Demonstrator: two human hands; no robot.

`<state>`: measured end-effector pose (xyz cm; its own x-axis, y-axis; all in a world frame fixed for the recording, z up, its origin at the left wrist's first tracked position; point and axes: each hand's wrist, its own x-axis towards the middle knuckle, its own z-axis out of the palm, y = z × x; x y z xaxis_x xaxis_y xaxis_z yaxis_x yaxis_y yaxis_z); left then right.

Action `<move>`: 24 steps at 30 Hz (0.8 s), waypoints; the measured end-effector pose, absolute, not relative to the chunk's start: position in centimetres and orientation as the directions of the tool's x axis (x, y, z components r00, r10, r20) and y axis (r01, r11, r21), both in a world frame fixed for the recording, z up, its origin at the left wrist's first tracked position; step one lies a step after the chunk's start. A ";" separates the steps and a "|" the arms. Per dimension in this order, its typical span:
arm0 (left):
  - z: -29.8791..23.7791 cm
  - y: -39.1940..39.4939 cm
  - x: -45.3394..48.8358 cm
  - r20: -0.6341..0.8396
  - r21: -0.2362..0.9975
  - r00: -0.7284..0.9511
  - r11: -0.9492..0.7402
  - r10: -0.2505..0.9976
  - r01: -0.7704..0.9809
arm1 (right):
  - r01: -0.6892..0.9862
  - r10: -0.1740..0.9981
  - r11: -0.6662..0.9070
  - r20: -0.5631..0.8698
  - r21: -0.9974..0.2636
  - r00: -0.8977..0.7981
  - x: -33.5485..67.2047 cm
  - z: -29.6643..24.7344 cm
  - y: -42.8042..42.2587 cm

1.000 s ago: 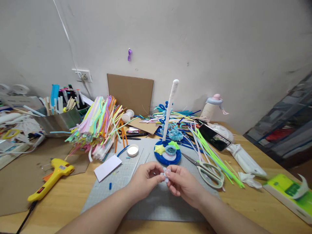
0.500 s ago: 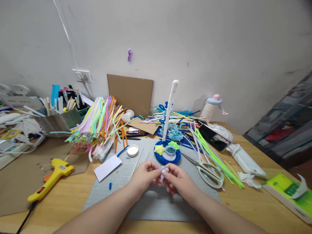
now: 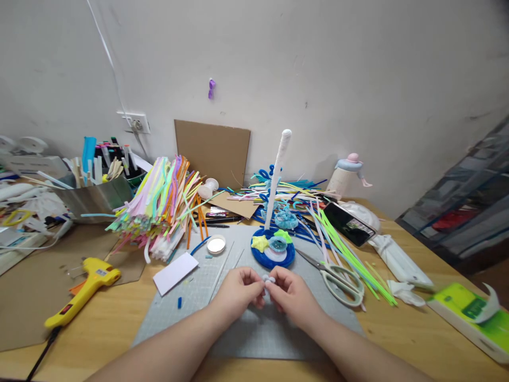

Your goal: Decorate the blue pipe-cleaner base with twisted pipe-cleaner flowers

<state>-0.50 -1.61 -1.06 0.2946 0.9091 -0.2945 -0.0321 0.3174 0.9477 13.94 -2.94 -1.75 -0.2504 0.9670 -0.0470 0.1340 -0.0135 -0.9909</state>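
Observation:
My left hand (image 3: 238,293) and my right hand (image 3: 293,296) meet over the grey cutting mat (image 3: 254,334), both pinched on one small white pipe-cleaner piece (image 3: 268,279) bent into little loops. Just beyond my fingertips stands a blue round base (image 3: 273,250) with yellow, green and light-blue fuzzy shapes on it and a tall white pipe-cleaner post (image 3: 278,175) rising from it.
Grey-handled scissors (image 3: 341,279) lie right of the mat, with green pipe cleaners (image 3: 352,254) and a phone (image 3: 349,223) behind. A big pile of coloured pipe cleaners (image 3: 163,204), a white card (image 3: 175,272), a small round lid (image 3: 217,244) and a yellow glue gun (image 3: 81,291) lie left.
Both hands have stayed together on the small white piece, shifting slightly and turning it between the fingertips. Nothing else on the table has moved.

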 end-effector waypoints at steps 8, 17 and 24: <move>-0.6 -1.5 -0.8 -0.333 0.919 0.251 0.373 0.909 -0.131 | 0.004 0.928 -0.178 -0.169 -0.984 -0.331 14.0 -2.0 -2.2; -0.3 -0.9 -1.8 -0.311 0.920 0.364 0.374 0.878 -0.114 | 0.038 0.952 -0.158 -0.163 -0.987 -0.259 13.7 -2.4 -1.7; -0.5 -0.3 -2.1 -0.150 0.976 0.400 0.200 0.904 -0.085 | 0.151 0.983 0.072 0.045 -0.986 -0.180 13.4 -2.2 -2.4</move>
<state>-2.10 -0.35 -0.52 0.4001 0.9041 -0.1500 -0.0851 0.1996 0.9762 13.37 -2.36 -2.23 -0.1803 0.9826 0.0446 0.1507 0.0724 -0.9859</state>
